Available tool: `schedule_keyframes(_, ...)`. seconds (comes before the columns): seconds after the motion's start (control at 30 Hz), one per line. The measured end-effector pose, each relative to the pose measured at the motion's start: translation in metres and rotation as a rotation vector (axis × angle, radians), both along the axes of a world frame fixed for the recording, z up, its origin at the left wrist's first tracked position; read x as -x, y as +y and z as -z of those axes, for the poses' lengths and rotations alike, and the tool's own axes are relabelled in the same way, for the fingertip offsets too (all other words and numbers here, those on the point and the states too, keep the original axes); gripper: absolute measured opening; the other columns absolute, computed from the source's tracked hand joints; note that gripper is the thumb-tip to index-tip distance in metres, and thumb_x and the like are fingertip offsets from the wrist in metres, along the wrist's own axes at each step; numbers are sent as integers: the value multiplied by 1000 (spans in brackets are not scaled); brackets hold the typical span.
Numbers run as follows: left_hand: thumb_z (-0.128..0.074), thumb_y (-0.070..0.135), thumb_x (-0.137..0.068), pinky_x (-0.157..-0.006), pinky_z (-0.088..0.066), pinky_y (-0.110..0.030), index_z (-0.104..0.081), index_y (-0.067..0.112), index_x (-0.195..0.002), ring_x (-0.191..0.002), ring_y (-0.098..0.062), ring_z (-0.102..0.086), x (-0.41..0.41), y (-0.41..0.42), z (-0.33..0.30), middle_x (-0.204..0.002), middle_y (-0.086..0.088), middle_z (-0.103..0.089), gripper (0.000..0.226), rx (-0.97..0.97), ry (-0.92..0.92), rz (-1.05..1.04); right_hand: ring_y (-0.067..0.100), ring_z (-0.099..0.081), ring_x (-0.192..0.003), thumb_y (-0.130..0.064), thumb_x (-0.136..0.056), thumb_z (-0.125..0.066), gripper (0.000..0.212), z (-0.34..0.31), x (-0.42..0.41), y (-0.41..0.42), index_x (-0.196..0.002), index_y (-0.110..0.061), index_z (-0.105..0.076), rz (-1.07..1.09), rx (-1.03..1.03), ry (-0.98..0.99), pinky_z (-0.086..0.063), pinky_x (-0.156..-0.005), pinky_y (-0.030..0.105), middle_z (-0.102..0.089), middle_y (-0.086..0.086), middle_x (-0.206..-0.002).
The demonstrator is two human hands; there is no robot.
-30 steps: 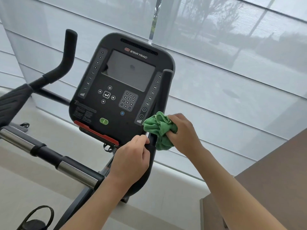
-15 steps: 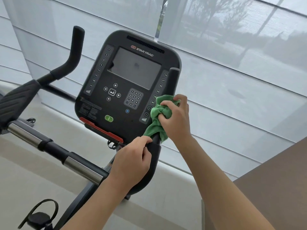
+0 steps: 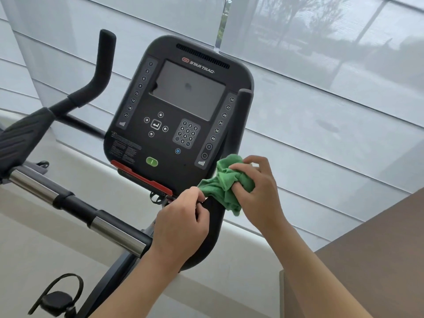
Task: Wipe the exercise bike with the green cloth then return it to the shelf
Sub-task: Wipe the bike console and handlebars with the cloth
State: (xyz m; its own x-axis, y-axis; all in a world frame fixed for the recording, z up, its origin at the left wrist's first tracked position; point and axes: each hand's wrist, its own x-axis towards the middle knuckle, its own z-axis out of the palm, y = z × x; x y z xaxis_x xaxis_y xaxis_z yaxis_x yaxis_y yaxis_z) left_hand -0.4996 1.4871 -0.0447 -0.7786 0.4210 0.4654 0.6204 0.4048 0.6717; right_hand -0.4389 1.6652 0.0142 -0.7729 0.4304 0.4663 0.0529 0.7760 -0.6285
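We are in the wiping step, working the right handlebar [image 3: 241, 125] of the exercise bike [image 3: 179, 111], the black upright that rises just beside the console's right edge. To do it well, we should keep the green cloth [image 3: 223, 183] wrapped round the bar rather than dabbing one face, slide it the full way up to the capped tip and back down past the bend, and turn the wrist as we go so the far side of the bar gets rubbed too. Our right hand [image 3: 259, 191] holds the cloth bunched, its fingers [image 3: 238, 167] curled over the wad and pressing it against the bar just below the console's lower right corner; loose folds hang from under the palm. Our left hand [image 3: 181, 228] grips the same bar lower down, fingers closed round it, touching the cloth's lower left edge; we judge it steadies the bike. The console face, the other handlebar and the chrome bar to the console's left probably want wiping too.
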Motion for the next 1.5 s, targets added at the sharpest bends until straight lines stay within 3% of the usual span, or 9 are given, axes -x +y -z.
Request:
schedule_keyframes(0.17,-60,13,-89,-49,-46,-28,-59,26,-96,-53,-10,-49,-1,-3,1,-68,13,-52,15,5,-12,6,27,-19,-157,-22,-79,-60,70,-22,9,3,-149,-19,-55,-202,-606,-374,-25,-125,47,-28,-3,-165)
schedule_keyframes(0.27,-60,12,-89,-48,-42,-21,-60,25,-95,-53,-9,-48,-1,-4,1,-69,14,-53,15,4,-4,22,33,-1,-163,-12,-68,-66,105,-28,10,17,-164,-24,-26,-294,-1008,-620,-6,-130,54,-13,1,-175)
schedule_keyframes(0.4,-57,13,-89,-47,-38,-19,-58,25,-94,-53,-11,-46,0,-3,1,-70,13,-53,13,4,8,33,35,-5,-163,-5,-77,-69,98,-33,26,28,-163,-24,-26,-370,-1293,-646,-13,-127,61,-22,4,-173)
schedule_keyframes(0.5,-56,14,-89,-48,-43,-23,-57,24,-93,-54,-11,-48,0,-1,1,-70,12,-54,12,2,2,40,33,-36,-152,-10,-80,-68,60,-28,54,27,-137,-23,-54,-521,-1341,-656,-24,-124,59,-55,3,-146)
schedule_keyframes(0.63,-59,14,-90,-53,-51,-34,-56,26,-92,-58,-11,-55,4,0,4,-70,10,-57,13,-36,-74,46,26,-66,-98,-23,-78,-70,19,-39,88,11,-96,-26,-63,-700,-1402,-780,-44,-104,43,-67,-7,-95)
schedule_keyframes(0.8,-58,13,-91,-53,-51,-37,-53,27,-92,-58,-13,-55,2,1,3,-70,8,-56,14,-33,-69,44,27,-62,-87,-21,-74,-69,17,-27,85,25,-90,-22,-63,-720,-1392,-565,-46,-94,42,-65,-4,-87)
schedule_keyframes(1.0,-57,16,-94,-54,-52,-33,-55,27,-97,-60,-10,-57,0,0,5,-75,10,-58,12,-21,-52,49,29,-63,-118,-6,-97,-58,18,17,51,41,-108,-14,-70,-460,-1174,-117,-36,-116,44,-68,2,-112)
schedule_keyframes(1.27,-60,14,-94,-58,-55,-37,-54,29,-98,-64,-9,-59,0,1,2,-76,12,-59,17,5,-79,32,23,-63,-106,-23,-79,-74,23,-34,89,6,-100,-28,-66,-630,-1405,-864,-42,-102,40,-69,-8,-101)
schedule_keyframes(1.5,-62,11,-95,-61,-53,-25,-57,28,-98,-72,-6,-61,-1,0,-1,-80,15,-61,18,-8,-59,49,27,-62,-122,-6,-97,-52,22,23,47,38,-107,-16,-69,-437,-1050,-114,-34,-119,45,-69,1,-113)
